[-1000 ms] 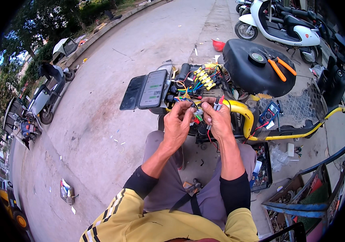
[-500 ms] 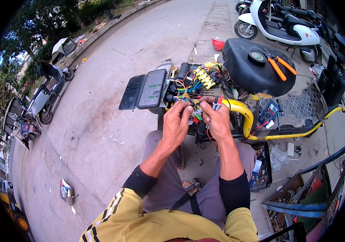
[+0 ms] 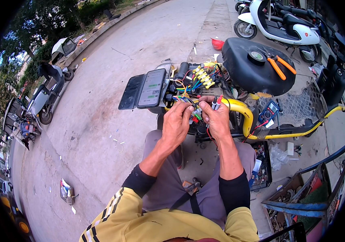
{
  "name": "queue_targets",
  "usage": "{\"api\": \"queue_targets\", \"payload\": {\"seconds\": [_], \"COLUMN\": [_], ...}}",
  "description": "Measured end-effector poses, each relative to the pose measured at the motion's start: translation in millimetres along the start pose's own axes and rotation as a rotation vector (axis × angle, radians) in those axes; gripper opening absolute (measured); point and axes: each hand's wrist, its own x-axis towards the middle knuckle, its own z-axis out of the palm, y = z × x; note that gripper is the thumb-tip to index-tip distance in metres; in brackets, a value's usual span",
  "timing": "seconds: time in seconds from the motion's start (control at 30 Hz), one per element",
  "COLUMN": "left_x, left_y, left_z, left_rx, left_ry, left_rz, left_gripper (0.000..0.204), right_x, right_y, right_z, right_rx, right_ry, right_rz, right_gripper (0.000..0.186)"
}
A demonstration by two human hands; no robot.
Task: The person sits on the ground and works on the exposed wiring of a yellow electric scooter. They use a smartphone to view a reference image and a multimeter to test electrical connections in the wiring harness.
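My left hand (image 3: pixel 176 121) is closed in a pinch on thin colored wires (image 3: pixel 183 98) at the rear of a stripped-down electric scooter with a yellow frame (image 3: pixel 243 111). Close beside it, my right hand (image 3: pixel 217 122) grips a pair of multimeter probes (image 3: pixel 219 101), one red and one dark, which stick up between the fingers. Its thumb and fingertip meet at the same wires; the exact contact is hidden. Small green and white connectors (image 3: pixel 198 114) hang below my fingertips. The multimeter (image 3: pixel 270 112) leans on the scooter's footboard, its red lead running back toward me.
A phone in an open flip case (image 3: pixel 152 88) rests left of the wiring. Yellow terminal strips (image 3: pixel 204 77) lie behind. On the black seat (image 3: pixel 241 76) are a tape roll (image 3: pixel 256 57) and orange-handled pliers (image 3: pixel 279 67). A parts tray (image 3: pixel 263 169) and metal bin (image 3: pixel 297 207) stand right.
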Motion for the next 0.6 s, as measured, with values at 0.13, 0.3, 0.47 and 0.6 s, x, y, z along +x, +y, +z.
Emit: {"api": "queue_targets", "payload": {"seconds": [0.13, 0.3, 0.47, 0.6], "left_x": [0.2, 1.5, 1.9, 1.7], "left_y": [2.7, 3.1, 6.1, 4.6], "left_z": [0.7, 1.5, 1.0, 0.9], "left_rx": [-0.033, -0.014, -0.021, -0.005], "left_ry": [0.021, 0.053, 0.07, 0.076], "left_rz": [-0.026, 0.004, 0.001, 0.015], "left_gripper": [0.012, 0.014, 0.013, 0.013], "right_x": [-0.8, 0.0, -0.2, -0.3], "right_y": [-2.1, 0.4, -0.5, 0.1], "right_z": [-0.3, -1.4, -1.1, -1.6], "right_rx": [-0.004, -0.02, -0.035, -0.045], "right_ry": [-0.001, -0.003, -0.007, -0.011], "right_rz": [0.008, 0.001, 0.002, 0.001], "right_gripper": [0.016, 0.016, 0.016, 0.015]}}
